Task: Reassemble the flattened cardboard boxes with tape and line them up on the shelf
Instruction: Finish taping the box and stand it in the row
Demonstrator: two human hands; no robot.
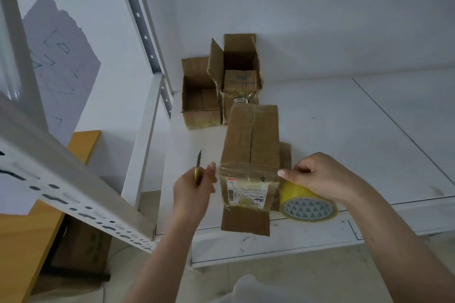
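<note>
A tall cardboard box lies on its side near the front edge of the white shelf, its labelled end toward me and clear tape across that end. My left hand grips a small yellow-handled knife with the blade pointing up, just left of the box. My right hand holds a roll of yellow tape at the box's right side, thumb against the box's corner. Two open assembled boxes, a low one and a taller one, stand against the back wall.
A white slotted metal upright and a slanted beam frame the shelf's left side. A wooden board and a dark carton sit at the lower left. The shelf's right part is bare white board.
</note>
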